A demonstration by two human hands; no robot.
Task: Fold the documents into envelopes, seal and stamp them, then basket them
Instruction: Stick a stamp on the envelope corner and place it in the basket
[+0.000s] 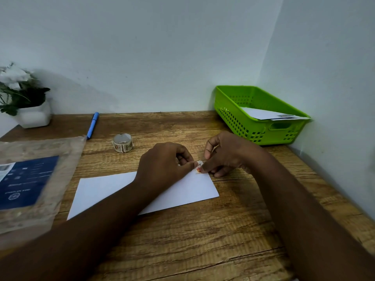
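Head-camera view: a person's left hand (166, 162) and right hand (225, 154) meet over the far right corner of a white envelope (113, 191) lying flat on a wooden desk (203, 240), both pinching a small stamp (199, 166) between thumb and fingertip, the other fingers curled; the stamp looks light, flimsy and probably tacky, best held by its edges, while the thin envelope would crease easily and is likely best lifted by a long edge; forearms reach in low from the near side; a stamp roll (122, 142) sits just beyond, a green basket (233, 106) holding envelopes at far right
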